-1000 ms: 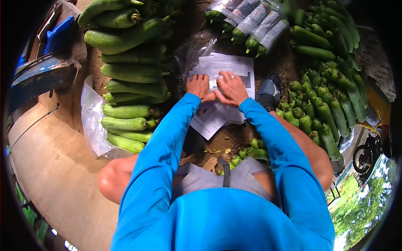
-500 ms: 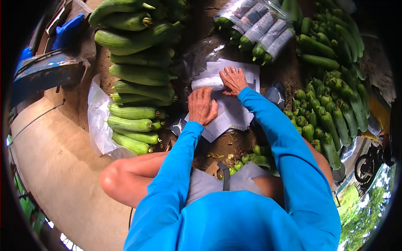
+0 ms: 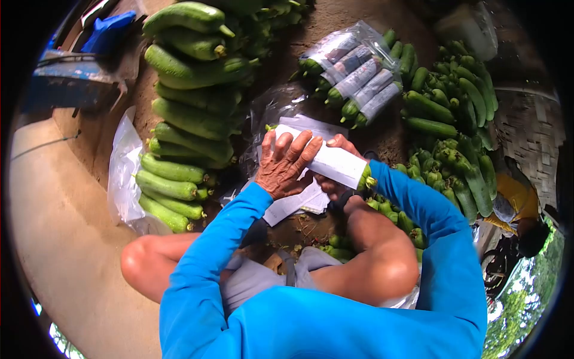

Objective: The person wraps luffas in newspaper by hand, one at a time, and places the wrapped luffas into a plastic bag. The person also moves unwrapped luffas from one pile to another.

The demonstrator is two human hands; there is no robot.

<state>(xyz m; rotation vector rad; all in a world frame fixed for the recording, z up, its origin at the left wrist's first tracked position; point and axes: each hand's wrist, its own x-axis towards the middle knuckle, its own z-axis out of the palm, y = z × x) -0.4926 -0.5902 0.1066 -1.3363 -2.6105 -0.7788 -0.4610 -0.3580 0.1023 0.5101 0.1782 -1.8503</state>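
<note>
A green vegetable wrapped in white printed paper [image 3: 335,160] is held up in front of me, its green ends showing. My left hand [image 3: 286,163] lies over its left part with the fingers curved on the paper. Behind and under its right part is my right hand [image 3: 338,173], partly hidden by the roll, fingers round it. Loose paper sheets [image 3: 293,205] lie on the ground below, next to clear plastic [image 3: 272,107]. Beyond them rests a clear bag of paper-wrapped vegetables [image 3: 359,75].
Long green vegetables [image 3: 191,116] are lined up on the left, beside a plastic bag [image 3: 122,173]. More green vegetables [image 3: 430,107] are heaped on the right. Smaller ones [image 3: 341,245] lie near my legs. At the far right is a person in yellow [image 3: 519,194].
The paper roll has been lifted off the sheets and now shows green ends. Both hands have closed round it. My right knee has come up, and the view has shifted.
</note>
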